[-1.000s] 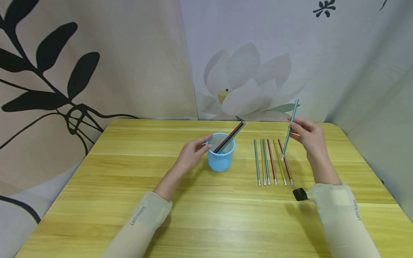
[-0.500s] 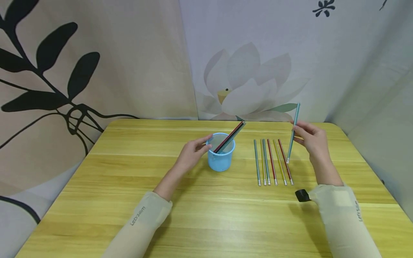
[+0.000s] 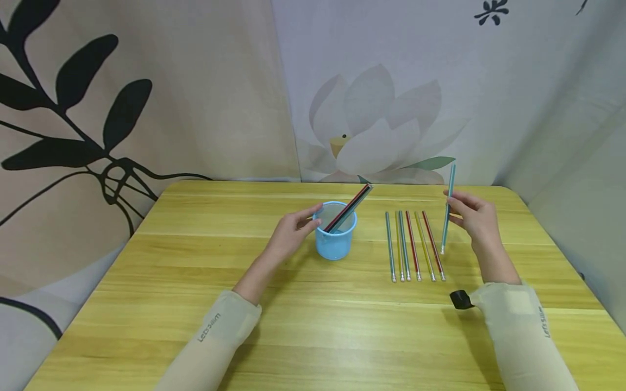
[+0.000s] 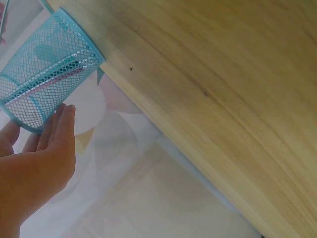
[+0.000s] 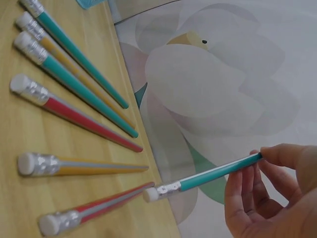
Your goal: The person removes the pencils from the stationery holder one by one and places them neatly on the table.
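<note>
My left hand (image 3: 288,234) holds a light blue mesh pencil cup (image 3: 335,247) at its left rim, thumb in front and fingers behind. Several pencils (image 3: 347,209) lean to the right inside the cup. Between thumb and fingertips, my right hand (image 3: 479,217) pinches a teal pencil (image 3: 445,231), nearly upright with its eraser end down. In the right wrist view that pencil's white eraser (image 5: 150,194) shows close by the tip of the rightmost red pencil (image 5: 106,204). A row of teal, yellow and red pencils (image 3: 412,244) lies on the table, erasers toward me.
The wooden table (image 3: 323,326) ends at a back edge close against a curtain (image 3: 220,92) with leaf and flower prints. A small black object (image 3: 461,300) sits at the right sleeve cuff. The pencil row stands between cup and right hand.
My right hand has moved slightly right and toward me, and the teal pencil has swung more upright and off the row. The left hand and cup have stayed put.
</note>
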`<state>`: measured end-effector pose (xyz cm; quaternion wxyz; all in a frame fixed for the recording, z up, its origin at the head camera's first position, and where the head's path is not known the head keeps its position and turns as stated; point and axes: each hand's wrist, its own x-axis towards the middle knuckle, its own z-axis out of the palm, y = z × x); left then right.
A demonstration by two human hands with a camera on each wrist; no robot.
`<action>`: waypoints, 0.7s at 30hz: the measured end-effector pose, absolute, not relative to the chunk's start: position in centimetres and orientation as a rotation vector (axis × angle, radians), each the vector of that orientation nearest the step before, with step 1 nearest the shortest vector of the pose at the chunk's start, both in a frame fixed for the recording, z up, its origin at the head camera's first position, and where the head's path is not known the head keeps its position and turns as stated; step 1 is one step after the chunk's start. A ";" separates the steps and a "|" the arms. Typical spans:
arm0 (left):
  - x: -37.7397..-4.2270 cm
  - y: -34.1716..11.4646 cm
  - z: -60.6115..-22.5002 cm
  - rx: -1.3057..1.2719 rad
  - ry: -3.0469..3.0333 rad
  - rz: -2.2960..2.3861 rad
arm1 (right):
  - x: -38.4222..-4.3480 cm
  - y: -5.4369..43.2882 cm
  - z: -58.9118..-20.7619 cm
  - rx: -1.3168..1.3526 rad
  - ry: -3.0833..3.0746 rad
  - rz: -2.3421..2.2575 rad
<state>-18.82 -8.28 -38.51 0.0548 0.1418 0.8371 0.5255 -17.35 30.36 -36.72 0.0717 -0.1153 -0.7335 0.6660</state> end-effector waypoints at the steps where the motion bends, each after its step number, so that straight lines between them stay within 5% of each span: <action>1: -18.8 -8.3 -38.5 0.430 2.541 1.595 | -17.3 30.4 -36.8 -0.355 -2.214 1.996; 21: -18.9 -8.2 -38.5 0.416 2.542 1.591 | -17.1 31.4 -38.4 -0.450 -2.262 2.005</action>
